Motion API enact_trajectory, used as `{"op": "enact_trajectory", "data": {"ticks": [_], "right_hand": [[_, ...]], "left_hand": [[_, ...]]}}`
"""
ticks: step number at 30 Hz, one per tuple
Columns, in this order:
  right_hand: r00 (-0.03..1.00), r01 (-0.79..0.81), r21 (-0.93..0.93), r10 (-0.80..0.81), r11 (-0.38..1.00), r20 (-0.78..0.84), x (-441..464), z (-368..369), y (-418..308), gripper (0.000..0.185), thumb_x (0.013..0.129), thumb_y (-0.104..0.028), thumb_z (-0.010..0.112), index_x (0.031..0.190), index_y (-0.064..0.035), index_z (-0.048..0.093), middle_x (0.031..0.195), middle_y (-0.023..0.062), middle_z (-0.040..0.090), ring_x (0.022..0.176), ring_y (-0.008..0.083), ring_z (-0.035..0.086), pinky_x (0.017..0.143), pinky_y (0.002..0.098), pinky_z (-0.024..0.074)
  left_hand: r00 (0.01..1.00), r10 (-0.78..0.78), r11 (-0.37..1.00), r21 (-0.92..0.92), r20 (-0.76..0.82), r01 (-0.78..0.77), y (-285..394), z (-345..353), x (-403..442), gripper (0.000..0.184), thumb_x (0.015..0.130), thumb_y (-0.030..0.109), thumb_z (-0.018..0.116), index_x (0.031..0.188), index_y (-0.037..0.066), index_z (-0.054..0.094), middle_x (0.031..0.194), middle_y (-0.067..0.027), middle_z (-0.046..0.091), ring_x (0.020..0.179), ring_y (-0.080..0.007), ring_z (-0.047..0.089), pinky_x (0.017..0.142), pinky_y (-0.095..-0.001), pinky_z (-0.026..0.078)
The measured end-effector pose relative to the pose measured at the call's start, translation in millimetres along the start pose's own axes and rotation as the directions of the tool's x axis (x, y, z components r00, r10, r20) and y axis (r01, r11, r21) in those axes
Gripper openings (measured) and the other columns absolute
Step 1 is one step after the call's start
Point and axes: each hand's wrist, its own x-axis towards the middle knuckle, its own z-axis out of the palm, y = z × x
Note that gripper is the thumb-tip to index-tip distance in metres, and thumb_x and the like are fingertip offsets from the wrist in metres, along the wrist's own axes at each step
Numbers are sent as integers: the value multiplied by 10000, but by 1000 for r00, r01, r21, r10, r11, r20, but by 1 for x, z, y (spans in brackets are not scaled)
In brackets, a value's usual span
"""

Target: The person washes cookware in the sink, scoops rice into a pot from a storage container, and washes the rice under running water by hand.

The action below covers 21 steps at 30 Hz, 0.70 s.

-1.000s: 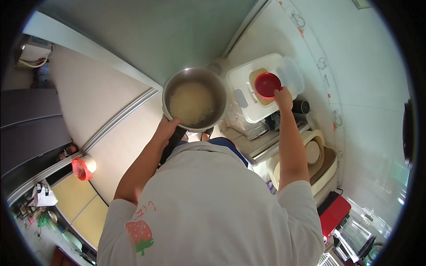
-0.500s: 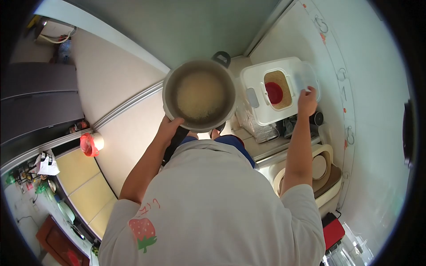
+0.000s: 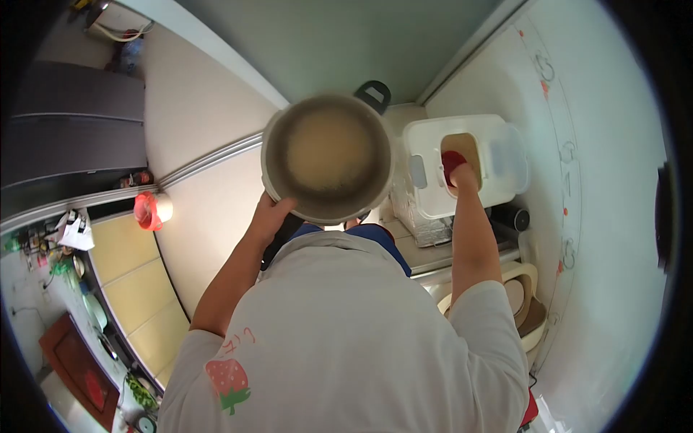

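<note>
A metal pot (image 3: pixel 274 155) with pale grains (image 3: pixel 328 150) in the bottom is held up by my left hand (image 3: pixel 274 215), which is closed on its dark handle. To the right stands a white container (image 3: pixel 433 198) with its clear lid flap (image 3: pixel 507 159) raised and an opening in its top. Inside that opening lies a red cup (image 3: pixel 452 160), above tan grains. My right hand (image 3: pixel 464 177) reaches into the opening at the cup; its fingers are partly hidden, so its grip on the cup is not plain.
Left of me, a red and white bin (image 3: pixel 150 211) stands near the sliding-door track. A clear plastic-wrapped bundle (image 3: pixel 426 228) is under the white container, with a black cylinder (image 3: pixel 510 217) beside it. A cream basket (image 3: pixel 533 328) sits at the lower right.
The red cup was first in my right hand, then lay in the container while that hand was at the flap. My right hand has since moved into the opening, beside the cup.
</note>
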Motion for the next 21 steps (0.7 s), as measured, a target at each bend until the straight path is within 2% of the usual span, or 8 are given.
{"op": "enact_trajectory", "data": {"ticks": [7, 10, 11, 14, 15, 16, 20, 21], "right_hand": [[992, 123, -209, -128, 970, -9, -18, -33, -10, 287, 838, -138, 461, 1050, -81, 646, 1108, 138, 622, 1051, 313, 588, 849, 419, 483], [993, 115, -156, -114, 981, 14, 9, -27, -15, 254, 814, -148, 483, 953, -99, 689, 1064, 141, 636, 1019, 323, 599, 822, 421, 490], [975, 216, -230, -198, 949, 98, 16, -22, -16, 257, 797, -157, 492, 950, -93, 689, 1053, 145, 637, 997, 324, 606, 806, 427, 488], [958, 172, -191, -119, 966, 261, 43, -20, -10, 215, 727, -162, 502, 780, -45, 674, 872, 158, 666, 845, 317, 634, 728, 443, 471], [970, 12, 27, -19, 1000, 244, 57, -6, -4, 197, 730, -150, 490, 679, -21, 631, 728, 154, 645, 692, 283, 626, 637, 425, 471], [964, -26, 81, 4, 996, 266, 56, -11, -6, 196, 729, -143, 489, 644, -16, 611, 680, 153, 626, 632, 262, 609, 595, 413, 464], [985, -130, 492, 56, 861, 163, 39, -15, -17, 193, 762, -98, 449, 578, -49, 482, 489, 69, 451, 409, 179, 432, 395, 341, 355], [991, -92, 467, 35, 879, 128, 33, -17, -19, 183, 755, -99, 455, 589, -39, 503, 502, 78, 478, 419, 190, 462, 405, 348, 379]], "left_hand": [[999, -32, 999, 18, -10, 32, -8, -7, -3, 548, 742, 117, 595, 1244, -32, 433, 1154, -117, 542, 1054, -201, 520, 915, -318, 408], [998, -11, 1000, 14, -54, 12, -14, -9, -1, 538, 741, 113, 599, 1234, -33, 440, 1136, -119, 555, 1035, -200, 531, 907, -317, 413], [996, -33, 999, 22, -80, 35, -15, -11, -2, 534, 742, 114, 598, 1231, -33, 442, 1132, -120, 559, 1031, -199, 534, 904, -317, 415], [998, -44, 999, 25, -44, 45, -21, -13, 5, 517, 749, 119, 593, 1221, -33, 450, 1118, -118, 572, 1016, -197, 546, 893, -319, 422], [996, -77, 997, 16, -48, 78, -15, -11, 3, 531, 749, 122, 589, 1235, -32, 438, 1143, -120, 560, 1039, -198, 536, 904, -318, 414], [997, -63, 998, 12, -51, 64, -17, -10, 3, 542, 746, 117, 586, 1243, -33, 430, 1157, -122, 552, 1051, -200, 528, 913, -316, 408], [994, -80, 995, 45, -71, 83, -9, -9, 1, 572, 739, 103, 574, 1268, -33, 403, 1193, -128, 529, 1083, -206, 508, 939, -311, 388], [994, -84, 995, 44, -63, 87, -9, -9, 1, 573, 738, 101, 572, 1268, -33, 401, 1193, -127, 529, 1083, -207, 508, 941, -311, 386]]}}
